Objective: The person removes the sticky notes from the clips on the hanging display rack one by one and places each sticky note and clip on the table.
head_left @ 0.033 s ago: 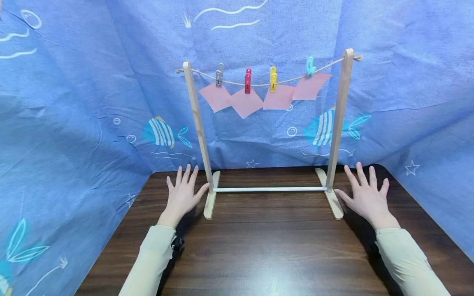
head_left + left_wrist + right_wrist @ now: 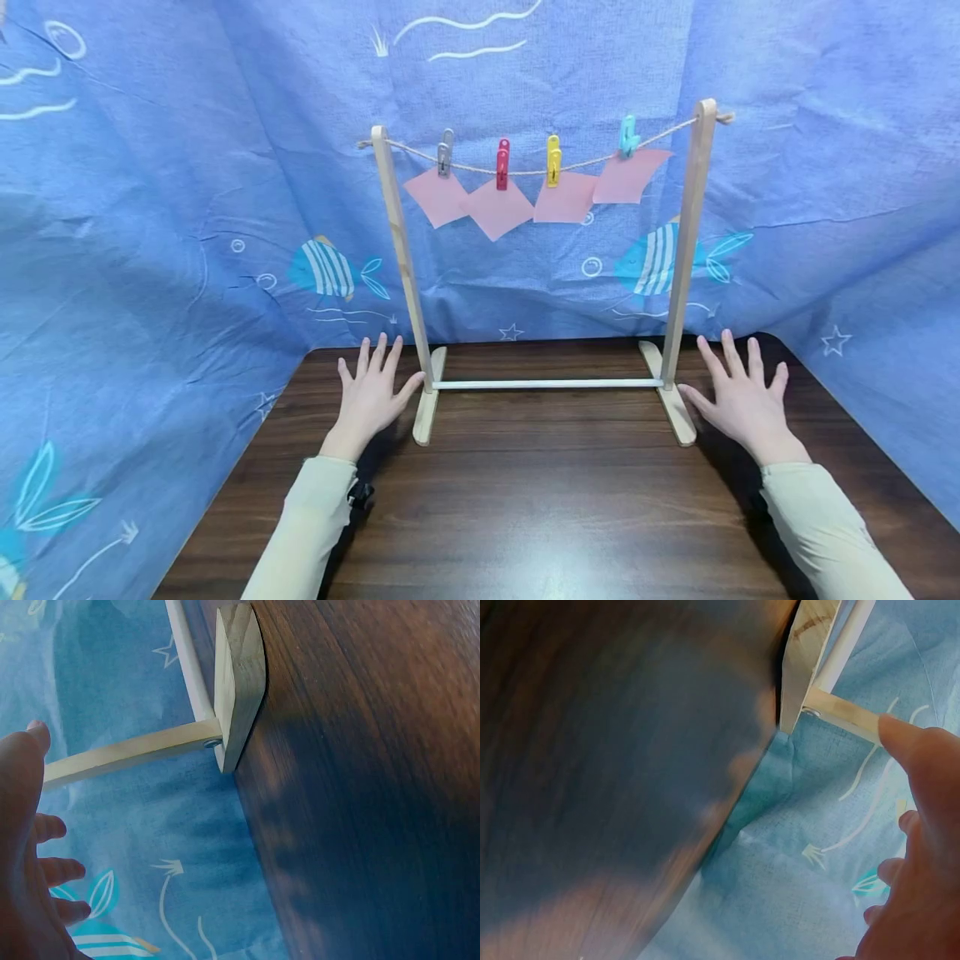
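Note:
A wooden drying rack stands at the back of the table, with a string (image 2: 596,162) tied between its left post (image 2: 401,242) and right post (image 2: 688,242). Four-cornered pink papers (image 2: 498,210) hang from it, clipped by a grey clothespin (image 2: 445,153), a red clothespin (image 2: 502,164), a yellow clothespin (image 2: 553,161) and a light-blue clothespin (image 2: 627,137). Beside the left foot, my left hand (image 2: 367,404) has its fingers spread, thumb toward the post. My right hand (image 2: 746,408) mirrors it near the right foot (image 2: 677,408). Both hold nothing; shadows fall on the table below them.
A white crossbar (image 2: 547,384) joins the rack's two feet low over the dark wooden table (image 2: 555,483). Blue cloth (image 2: 187,208) printed with fish hangs behind and along the sides. A small black object (image 2: 361,493) shows at the left cuff.

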Demonstrator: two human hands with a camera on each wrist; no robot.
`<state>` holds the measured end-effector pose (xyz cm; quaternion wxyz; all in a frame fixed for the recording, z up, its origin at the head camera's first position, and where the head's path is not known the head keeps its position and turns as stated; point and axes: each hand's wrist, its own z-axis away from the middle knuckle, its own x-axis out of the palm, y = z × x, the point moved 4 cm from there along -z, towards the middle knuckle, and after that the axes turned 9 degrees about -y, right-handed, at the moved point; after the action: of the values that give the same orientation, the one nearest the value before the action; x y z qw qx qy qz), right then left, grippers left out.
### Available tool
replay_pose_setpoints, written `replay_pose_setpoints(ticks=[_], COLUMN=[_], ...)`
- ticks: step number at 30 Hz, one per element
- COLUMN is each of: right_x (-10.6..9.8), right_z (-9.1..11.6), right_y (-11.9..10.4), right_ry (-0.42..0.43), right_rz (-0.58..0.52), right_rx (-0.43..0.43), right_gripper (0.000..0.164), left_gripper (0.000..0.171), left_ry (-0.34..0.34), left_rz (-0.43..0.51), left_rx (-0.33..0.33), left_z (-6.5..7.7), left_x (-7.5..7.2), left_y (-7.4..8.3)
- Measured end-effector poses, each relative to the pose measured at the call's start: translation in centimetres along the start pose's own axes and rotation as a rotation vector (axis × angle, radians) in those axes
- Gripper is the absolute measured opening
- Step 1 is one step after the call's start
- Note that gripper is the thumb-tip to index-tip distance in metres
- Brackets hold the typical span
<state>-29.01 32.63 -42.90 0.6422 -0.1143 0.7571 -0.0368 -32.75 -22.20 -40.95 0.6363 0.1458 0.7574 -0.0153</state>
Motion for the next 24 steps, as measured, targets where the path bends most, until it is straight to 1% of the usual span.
replay_pose_setpoints(ticks=[6, 9, 17, 19, 21, 22, 24], right_x=[0.1, 0.2, -0.2, -0.7, -1.5, -2.0, -3.6], right_z=[0.0, 0.0, 0.4, 0.5, 0.5, 0.4, 0.4], right_y=[-0.1, -0.2, -0.2, -0.3, -0.6, -0.8, -1.3], right_ry=[-0.015, -0.020, -0.010, 0.016, 0.062, 0.095, 0.186], right_rz=[0.005, 0.003, -0.010, -0.025, -0.040, -0.044, -0.057], right_rx=[-0.007, -0.009, -0.022, -0.032, -0.048, -0.060, -0.096], right_gripper=[0.087, 0.087, 0.087, 0.084, 0.079, 0.076, 0.067], left_gripper=[0.084, 0.084, 0.083, 0.081, 0.077, 0.074, 0.068], left_ry=[-0.003, -0.008, -0.007, 0.013, 0.055, 0.085, 0.143], left_rz=[-0.007, 0.007, 0.015, 0.027, 0.059, 0.080, 0.149], left_rx=[-0.008, -0.006, -0.006, 0.005, 0.026, 0.043, 0.074], left_z=[0.0, 0.1, 0.3, 0.3, 0.2, 0.1, 0.1], left_x=[-0.1, -0.3, -0.9, -1.3, -2.0, -2.4, -3.6], left_y=[-0.1, 0.0, 0.2, 0.3, 0.5, 0.6, 1.1])
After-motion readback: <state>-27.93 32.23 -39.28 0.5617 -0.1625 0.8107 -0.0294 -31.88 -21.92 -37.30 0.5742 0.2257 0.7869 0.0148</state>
